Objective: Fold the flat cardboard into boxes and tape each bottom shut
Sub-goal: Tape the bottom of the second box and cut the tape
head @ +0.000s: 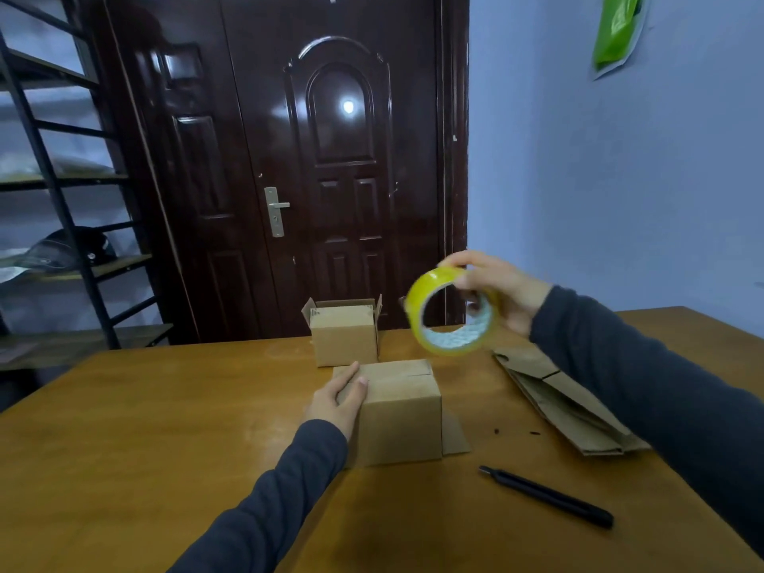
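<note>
A folded cardboard box (399, 415) stands upside down in the middle of the wooden table (165, 428), its bottom flaps closed on top with a seam showing. My left hand (339, 401) presses flat against the box's left side and top edge. My right hand (502, 289) holds a yellow tape roll (448, 312) in the air above and behind the box. A second box (345, 335) stands behind it with its top flaps open. Flat cardboard sheets (566, 403) lie stacked to the right, partly hidden by my right sleeve.
A black utility knife (545, 496) lies on the table at the front right. A dark door (310, 159) stands behind the table, and a metal shelf rack (62, 200) stands at the left. A blue wall is to the right.
</note>
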